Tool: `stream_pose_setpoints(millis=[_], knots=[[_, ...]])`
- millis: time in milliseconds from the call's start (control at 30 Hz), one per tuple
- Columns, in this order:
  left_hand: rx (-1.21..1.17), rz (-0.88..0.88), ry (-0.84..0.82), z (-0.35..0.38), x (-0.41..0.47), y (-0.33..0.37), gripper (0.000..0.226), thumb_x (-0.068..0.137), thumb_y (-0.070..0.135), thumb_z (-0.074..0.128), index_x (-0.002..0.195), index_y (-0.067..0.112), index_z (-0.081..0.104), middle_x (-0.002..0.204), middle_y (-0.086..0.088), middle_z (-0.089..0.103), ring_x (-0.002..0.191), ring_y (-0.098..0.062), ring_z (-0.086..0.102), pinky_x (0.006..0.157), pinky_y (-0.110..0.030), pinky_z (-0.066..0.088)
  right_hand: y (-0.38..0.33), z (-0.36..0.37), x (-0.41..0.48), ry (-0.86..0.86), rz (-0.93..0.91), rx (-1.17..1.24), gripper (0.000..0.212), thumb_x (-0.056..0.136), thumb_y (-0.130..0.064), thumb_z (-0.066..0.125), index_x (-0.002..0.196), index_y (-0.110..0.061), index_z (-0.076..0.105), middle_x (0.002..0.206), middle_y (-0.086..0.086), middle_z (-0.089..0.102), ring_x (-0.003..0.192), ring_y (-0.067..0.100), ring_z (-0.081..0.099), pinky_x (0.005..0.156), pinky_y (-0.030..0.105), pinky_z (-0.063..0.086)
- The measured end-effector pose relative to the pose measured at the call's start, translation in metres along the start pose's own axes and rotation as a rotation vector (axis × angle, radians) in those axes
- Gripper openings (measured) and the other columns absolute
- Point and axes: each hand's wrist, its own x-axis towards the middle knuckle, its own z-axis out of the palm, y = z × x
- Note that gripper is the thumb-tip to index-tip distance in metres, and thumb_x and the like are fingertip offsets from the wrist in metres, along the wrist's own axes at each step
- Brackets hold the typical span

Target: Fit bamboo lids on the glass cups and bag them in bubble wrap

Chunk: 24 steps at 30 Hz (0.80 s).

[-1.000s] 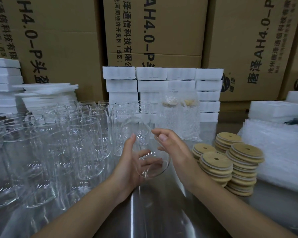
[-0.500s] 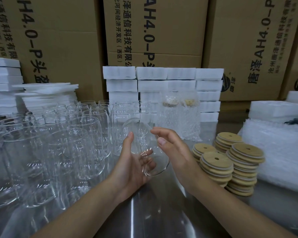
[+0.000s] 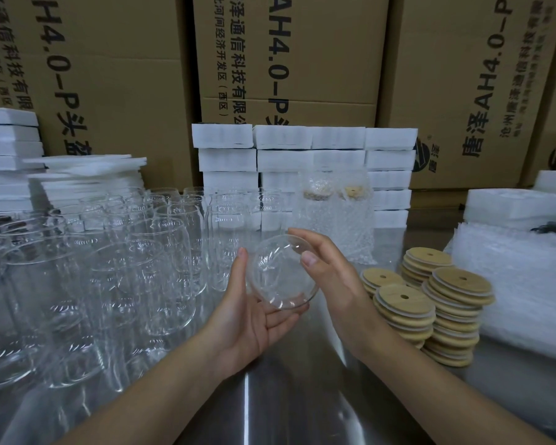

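Currently, item one: glass cup (image 3: 281, 277), lifted off the steel table (image 3: 286, 396) at centre, held between your two hands. Change since a second ago: you have turned it from a slant, with the side wall showing, to end-on, so a round face now points at you; the hands themselves have shifted little. Left hand (image 3: 251, 322): cradles the cup from below, fingers curled under it, thumb upright against its left side. Right hand (image 3: 331, 271): fingers arched over the top, thumb pressed on the right edge. Both hands are clamped on the cup; neither is free. Reading: this looks like checking or orienting before lidding. No lid is on the cup, so fitting is yet to come. Bamboo lids (image 3: 405, 303): four stacks just right of your right wrist. Wrapped cups (image 3: 337, 220): two, lidded, standing behind the hands. Bare cups (image 3: 135, 268): a crowd at left. Bubble-wrap bags (image 3: 520, 284): a pile at far right, cut by the frame edge. Hard to make out: whether base or mouth faces you; your left fingertips, seen only through glass; the count of bare cups, as their clear walls overlap.
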Motion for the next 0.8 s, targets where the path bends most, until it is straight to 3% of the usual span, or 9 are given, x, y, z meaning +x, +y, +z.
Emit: stream_pose_setpoints(millis=[167,300,500,667,800], knots=[[-0.080,-0.037,-0.006,0.0008,-0.0008,0.0005,0.086,0.076,0.078,0.040,0.125,0.011,0.060,0.114,-0.022,0.068,0.086,-0.026,0.073,0.064,-0.026,0.061,0.0015,-0.0009,0.0010,-0.016,0.001,-0.061,0.043,0.083,-0.038,0.053,0.126,-0.034,0.053,0.129,-0.016,0.057,0.122,-0.005,0.049,0.103,0.021,0.037],[-0.118,-0.045,-0.010,-0.0006,0.0002,0.0000,0.082,0.079,0.077,0.041,0.123,0.010,0.061,0.110,-0.023,0.070,0.086,-0.026,0.074,0.062,-0.027,0.060,0.0026,-0.0010,0.0012,-0.047,0.009,-0.038,0.045,0.082,-0.034,0.056,0.126,-0.036,0.049,0.128,-0.022,0.054,0.118,-0.012,0.048,0.091,0.008,0.040],[-0.123,-0.032,-0.032,-0.0014,0.0001,0.0004,0.085,0.079,0.076,0.042,0.129,0.008,0.057,0.106,-0.020,0.071,0.084,-0.023,0.074,0.068,-0.027,0.061,0.0076,-0.0008,0.0022,-0.045,-0.017,-0.106,0.055,0.076,-0.030,0.068,0.125,-0.040,0.046,0.125,-0.031,0.054,0.118,-0.016,0.046,0.091,0.006,0.038],[-0.114,-0.014,-0.027,-0.0002,-0.0007,0.0005,0.084,0.075,0.074,0.046,0.127,0.009,0.059,0.121,-0.018,0.067,0.101,-0.024,0.070,0.091,-0.031,0.053,0.0096,-0.0011,0.0031,-0.015,-0.008,-0.122,0.068,0.062,-0.043,0.080,0.121,-0.045,0.048,0.117,-0.038,0.055,0.115,-0.015,0.049,0.087,0.003,0.040],[-0.112,-0.036,-0.038,0.0014,-0.0021,0.0017,0.088,0.072,0.074,0.046,0.127,0.006,0.057,0.123,-0.019,0.065,0.108,-0.025,0.067,0.096,-0.031,0.050,0.0097,0.0005,0.0045,0.011,-0.009,-0.123,0.071,0.056,-0.047,0.081,0.120,-0.042,0.049,0.116,-0.037,0.057,0.112,-0.015,0.051,0.085,0.000,0.038]])
